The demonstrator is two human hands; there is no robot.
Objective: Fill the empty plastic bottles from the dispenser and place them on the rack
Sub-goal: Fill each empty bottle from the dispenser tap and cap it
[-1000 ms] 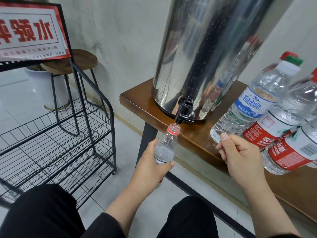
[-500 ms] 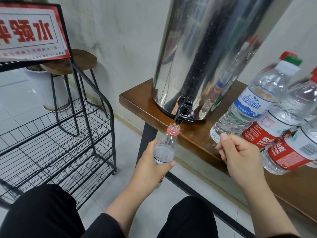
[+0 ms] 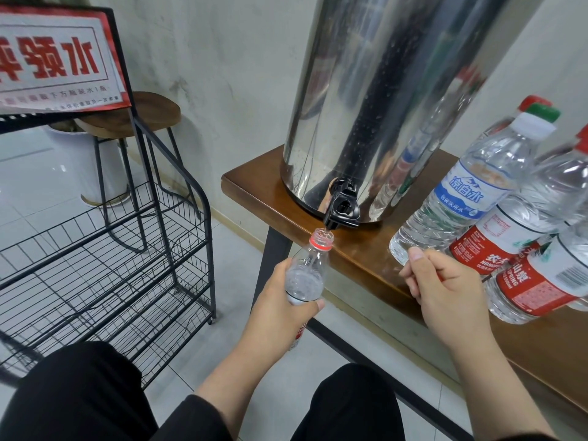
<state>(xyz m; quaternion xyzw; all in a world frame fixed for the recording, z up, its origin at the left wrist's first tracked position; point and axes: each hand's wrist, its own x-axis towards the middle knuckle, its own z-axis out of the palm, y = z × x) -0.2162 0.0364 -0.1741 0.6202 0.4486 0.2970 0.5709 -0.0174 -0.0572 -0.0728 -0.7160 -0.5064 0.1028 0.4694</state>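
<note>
A: How many bottles are seen, and where is the one being filled?

B: One small bottle (image 3: 306, 275) is gripped by the left hand (image 3: 283, 308), fingers wrapped round its body. Its open neck, ringed in red, is held just beneath the black tap (image 3: 342, 213) of the dispenser (image 3: 381, 100). Water is seen in its upper part; the level lower down is hidden by the hand.

A: And on the tabletop?

B: At least four capped bottles are counted on the tabletop (image 3: 254, 194), to the right of the dispenser. One is blue-labelled (image 3: 461, 198) with a green cap. Two red-labelled ones (image 3: 506, 240) lie nearest the edge. A fourth is mostly hidden behind the blue-labelled one, so only its red cap (image 3: 532, 101) is made out. More may be cut off at the frame's edge.

A: How is the right hand held?

B: The right hand (image 3: 445, 288) is curled, just beside the blue-labelled bottle. A trace of red is glimpsed between the fingers; what is pinched there cannot be told.

A: Is the rack seen?

B: One black wire rack (image 3: 133, 249) is seen on the floor to the left, well apart from the tabletop. Three wire shelves are counted, and one red-and-white sign (image 3: 57, 58) is fixed at the top. One wooden stool (image 3: 140, 114) is seen behind it.
</note>
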